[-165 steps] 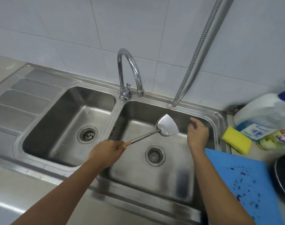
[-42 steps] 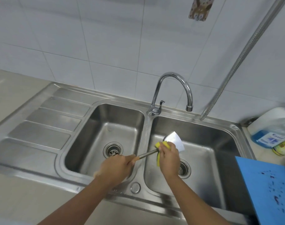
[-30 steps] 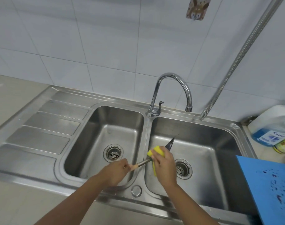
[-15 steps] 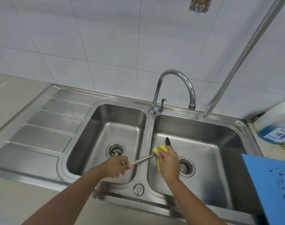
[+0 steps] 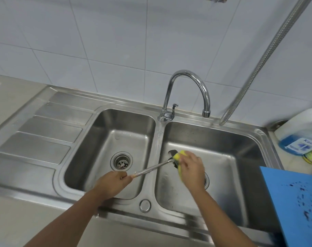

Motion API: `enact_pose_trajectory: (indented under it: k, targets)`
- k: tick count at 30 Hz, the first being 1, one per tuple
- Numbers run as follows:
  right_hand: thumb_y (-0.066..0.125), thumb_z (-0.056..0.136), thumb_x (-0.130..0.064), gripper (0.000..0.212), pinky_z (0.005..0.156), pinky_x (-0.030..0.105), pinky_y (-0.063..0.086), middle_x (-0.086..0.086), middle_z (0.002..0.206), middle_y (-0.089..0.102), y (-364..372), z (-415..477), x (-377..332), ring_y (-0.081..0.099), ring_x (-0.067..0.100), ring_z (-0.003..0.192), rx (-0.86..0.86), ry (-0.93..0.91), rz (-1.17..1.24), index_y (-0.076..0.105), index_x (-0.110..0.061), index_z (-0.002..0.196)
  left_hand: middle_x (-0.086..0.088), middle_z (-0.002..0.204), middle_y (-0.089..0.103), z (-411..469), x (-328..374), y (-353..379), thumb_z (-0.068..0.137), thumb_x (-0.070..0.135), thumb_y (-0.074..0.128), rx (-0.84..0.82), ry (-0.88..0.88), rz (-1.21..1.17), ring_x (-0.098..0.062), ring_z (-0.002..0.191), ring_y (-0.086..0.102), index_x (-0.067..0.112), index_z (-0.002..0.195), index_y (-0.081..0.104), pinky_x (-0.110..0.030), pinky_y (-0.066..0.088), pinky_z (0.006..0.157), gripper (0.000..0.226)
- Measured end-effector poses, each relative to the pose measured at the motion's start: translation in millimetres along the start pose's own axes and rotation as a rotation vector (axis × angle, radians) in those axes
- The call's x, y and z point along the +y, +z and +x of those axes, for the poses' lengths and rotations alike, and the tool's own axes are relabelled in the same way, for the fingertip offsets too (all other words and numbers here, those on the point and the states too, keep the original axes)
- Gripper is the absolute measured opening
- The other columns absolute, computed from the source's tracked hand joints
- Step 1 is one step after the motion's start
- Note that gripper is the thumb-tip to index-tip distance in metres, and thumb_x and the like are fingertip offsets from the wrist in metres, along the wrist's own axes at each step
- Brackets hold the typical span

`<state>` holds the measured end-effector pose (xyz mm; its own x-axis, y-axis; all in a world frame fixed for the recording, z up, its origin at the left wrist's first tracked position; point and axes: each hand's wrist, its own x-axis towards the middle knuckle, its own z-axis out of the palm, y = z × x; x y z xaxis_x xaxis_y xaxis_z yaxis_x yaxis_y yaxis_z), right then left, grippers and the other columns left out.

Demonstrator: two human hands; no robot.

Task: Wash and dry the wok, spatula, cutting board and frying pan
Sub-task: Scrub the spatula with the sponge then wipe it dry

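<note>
We judge it early: left hand [image 5: 112,184] gripping the long steel spatula [image 5: 151,169], right hand [image 5: 190,168] pinching a yellow sponge [image 5: 180,155] on it, spotted blue cutting board [image 5: 294,202] unwashed.

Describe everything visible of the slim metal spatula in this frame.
The slim metal spatula has a shiny shaft and a pale orange handle end. It is held tilted across the divider of the steel double sink, blade over the right basin. The left hand grips its handle; the right hand presses a yellow sponge on the blade, hiding most of it.
</note>
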<state>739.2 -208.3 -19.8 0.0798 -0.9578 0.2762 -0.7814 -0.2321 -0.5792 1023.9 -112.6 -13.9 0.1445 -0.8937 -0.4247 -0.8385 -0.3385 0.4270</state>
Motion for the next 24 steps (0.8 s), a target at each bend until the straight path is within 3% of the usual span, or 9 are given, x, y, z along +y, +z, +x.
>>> enact_pose_trajectory:
  k: [3,6,8,10,12,16,19,22,24]
  targets:
    - [0.059,0.094,-0.020,0.024,0.099,0.022,0.033,0.001,0.128,0.062,-15.3,21.2,10.5,0.054,0.022,0.120,-0.081,0.281,0.227,0.072,-0.019,0.114,0.003,0.064,0.058,2.2,-9.8,-5.0,0.080,0.083,0.033,0.000,-0.034,0.064,-0.014,0.062,0.057,0.017,0.062,0.049,-0.029,0.045,0.063,0.071]
    - [0.058,0.092,-0.042,0.033,0.106,0.030,0.032,-0.017,0.132,0.048,3.1,26.7,4.9,0.043,0.014,0.123,-0.410,0.160,0.046,0.065,-0.034,0.123,0.001,0.064,0.056,7.2,-12.6,-4.1,0.077,0.087,0.028,-0.035,-0.034,0.139,-0.018,0.066,0.057,0.016,0.059,0.050,-0.032,0.046,0.067,0.076]
    - [0.056,0.092,-0.045,0.038,0.109,0.035,0.031,-0.014,0.139,0.044,16.6,28.9,12.0,0.040,0.018,0.127,-0.505,0.163,-0.003,0.058,-0.040,0.130,0.000,0.065,0.056,9.5,-15.1,-4.0,0.066,0.096,0.017,-0.055,-0.018,0.142,-0.018,0.066,0.057,0.016,0.060,0.052,-0.033,0.047,0.069,0.088]
    - [0.055,0.094,-0.034,0.040,0.111,0.037,0.034,-0.001,0.141,0.049,26.8,24.6,24.1,0.046,0.022,0.130,-0.491,0.243,0.125,0.055,-0.034,0.135,0.001,0.063,0.055,11.4,-19.3,-3.2,0.058,0.100,0.009,-0.060,-0.006,0.131,-0.017,0.063,0.056,0.015,0.060,0.050,-0.033,0.047,0.067,0.095]
    - [0.055,0.095,-0.030,0.038,0.103,0.034,0.040,-0.002,0.133,0.055,31.6,14.8,20.5,0.052,0.020,0.122,-0.384,0.284,0.198,0.057,-0.031,0.133,0.001,0.060,0.053,10.0,-19.1,-2.5,0.065,0.095,0.014,-0.054,-0.010,0.145,-0.016,0.060,0.053,0.015,0.058,0.045,-0.032,0.044,0.064,0.087]
    - [0.053,0.096,-0.035,0.038,0.101,0.026,0.033,-0.012,0.130,0.051,38.4,18.0,-1.2,0.045,0.011,0.114,-0.410,0.096,0.191,0.056,-0.034,0.134,0.000,0.058,0.048,9.4,-14.7,-5.0,0.081,0.082,0.027,-0.049,0.012,0.165,-0.018,0.058,0.049,0.015,0.057,0.041,-0.033,0.039,0.061,0.074]
    - [0.051,0.091,-0.046,0.034,0.109,0.041,0.038,-0.010,0.132,0.057,41.3,29.5,14.8,0.053,0.021,0.119,-0.397,0.204,0.217,0.057,-0.050,0.124,-0.001,0.059,0.048,10.2,-12.0,-9.9,0.086,0.077,0.031,-0.076,0.016,0.184,-0.018,0.059,0.048,0.014,0.057,0.043,-0.035,0.041,0.065,0.070]
    - [0.041,0.097,-0.042,0.038,0.107,0.034,0.032,-0.011,0.143,0.048,44.6,23.7,9.6,0.043,0.026,0.125,-0.386,0.254,0.185,0.049,-0.047,0.134,-0.001,0.057,0.046,9.3,-10.3,-6.9,0.085,0.078,0.029,-0.063,0.030,0.205,-0.021,0.060,0.047,0.015,0.056,0.041,-0.035,0.041,0.065,0.070]
    - [0.042,0.101,-0.035,0.039,0.104,0.029,0.026,-0.009,0.147,0.043,49.8,28.7,-5.9,0.036,0.023,0.125,-0.420,0.131,0.157,0.048,-0.040,0.139,0.001,0.058,0.047,8.0,-9.5,-7.5,0.083,0.080,0.026,-0.056,0.031,0.206,-0.020,0.060,0.048,0.016,0.056,0.041,-0.033,0.040,0.063,0.071]
